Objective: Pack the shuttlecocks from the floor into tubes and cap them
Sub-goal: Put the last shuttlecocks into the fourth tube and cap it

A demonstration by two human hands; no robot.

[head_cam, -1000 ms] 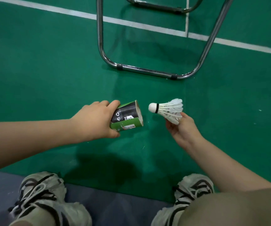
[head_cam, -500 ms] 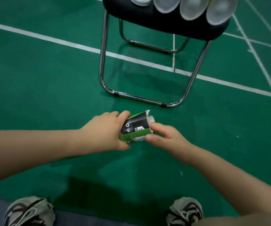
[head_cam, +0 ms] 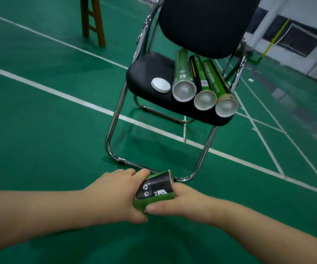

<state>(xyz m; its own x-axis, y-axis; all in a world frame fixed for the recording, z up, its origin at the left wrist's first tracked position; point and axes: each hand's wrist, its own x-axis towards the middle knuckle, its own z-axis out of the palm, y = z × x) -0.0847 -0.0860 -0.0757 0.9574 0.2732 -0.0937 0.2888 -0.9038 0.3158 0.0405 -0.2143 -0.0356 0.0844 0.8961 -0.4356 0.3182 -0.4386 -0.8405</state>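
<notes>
My left hand (head_cam: 113, 193) grips a green and black shuttlecock tube (head_cam: 154, 188) low over the floor, its open end pointing right. At that open end my right hand (head_cam: 174, 201) holds the tube, thumb along its lower edge and fingers hidden behind the mouth. No shuttlecock shows; the tube's inside is hidden. Three more green tubes (head_cam: 184, 77) lie side by side on a black chair seat (head_cam: 146, 73), capped ends toward me. A loose white cap (head_cam: 161, 85) lies on the seat left of them.
The chair's chrome frame (head_cam: 115, 119) stands on the green court floor just beyond my hands. A wooden stand (head_cam: 93, 20) is at the far left. White court lines (head_cam: 58, 92) cross the floor. A wall runs along the far right.
The shuttlecock held in my right hand a second ago went into the tube's mouth and is out of sight. My view has tilted up, bringing the chair seat and tubes into view.
</notes>
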